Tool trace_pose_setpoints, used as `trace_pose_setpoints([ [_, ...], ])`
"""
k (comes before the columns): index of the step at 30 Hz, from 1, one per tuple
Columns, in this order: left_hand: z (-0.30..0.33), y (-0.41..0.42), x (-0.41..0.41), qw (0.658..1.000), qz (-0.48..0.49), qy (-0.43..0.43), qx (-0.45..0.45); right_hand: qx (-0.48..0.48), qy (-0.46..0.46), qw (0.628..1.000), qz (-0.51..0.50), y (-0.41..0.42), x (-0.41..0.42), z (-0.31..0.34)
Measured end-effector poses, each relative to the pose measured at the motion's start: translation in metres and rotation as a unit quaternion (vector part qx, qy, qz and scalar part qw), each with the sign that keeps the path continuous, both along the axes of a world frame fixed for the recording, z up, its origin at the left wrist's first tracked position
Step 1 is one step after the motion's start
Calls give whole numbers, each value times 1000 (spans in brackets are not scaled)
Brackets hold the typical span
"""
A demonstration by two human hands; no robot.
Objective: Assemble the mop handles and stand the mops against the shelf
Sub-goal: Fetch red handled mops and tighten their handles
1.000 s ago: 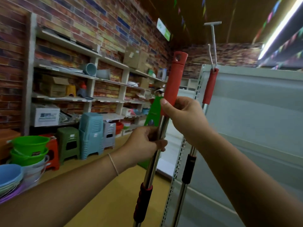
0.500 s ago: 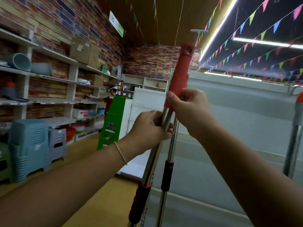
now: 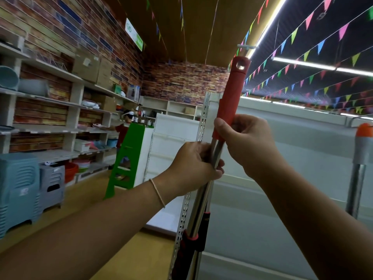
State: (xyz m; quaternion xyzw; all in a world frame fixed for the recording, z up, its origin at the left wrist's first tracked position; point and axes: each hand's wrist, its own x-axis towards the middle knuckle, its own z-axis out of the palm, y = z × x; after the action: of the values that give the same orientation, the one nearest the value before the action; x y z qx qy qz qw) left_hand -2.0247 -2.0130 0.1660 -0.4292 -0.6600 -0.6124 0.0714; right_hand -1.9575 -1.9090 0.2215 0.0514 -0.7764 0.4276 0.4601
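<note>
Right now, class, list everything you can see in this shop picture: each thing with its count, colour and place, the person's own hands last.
Mop handle: one, red grip on steel pole, centre, held upright.
Second pole: one, steel with black collar, behind the first.
Third handle: one, orange-tipped, right edge.
Shelf: one, white, behind poles.
Plastic stools: stacks, blue and grey, left.
Step stand: one, green, centre-left.
Left hand: grips steel pole.
Right hand: grips red grip.

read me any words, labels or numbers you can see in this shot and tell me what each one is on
None can be read.
Green and white wall sign: lettering blurred.
Cardboard boxes on the top shelf: labels too small.
Blue stool: embossed mark, illegible.
Red grip of the mop handle: no print visible.
</note>
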Motion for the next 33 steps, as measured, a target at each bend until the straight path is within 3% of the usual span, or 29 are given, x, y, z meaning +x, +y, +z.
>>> trace_pose_setpoints([
  [8, -2, 16, -15, 1000, 2, -13, 0, 8, -31, 999, -6, 16, -14, 1],
  [33, 4, 20, -14, 998, -51, -25, 17, -28, -1, 997, 66, 29, -15, 8],
])
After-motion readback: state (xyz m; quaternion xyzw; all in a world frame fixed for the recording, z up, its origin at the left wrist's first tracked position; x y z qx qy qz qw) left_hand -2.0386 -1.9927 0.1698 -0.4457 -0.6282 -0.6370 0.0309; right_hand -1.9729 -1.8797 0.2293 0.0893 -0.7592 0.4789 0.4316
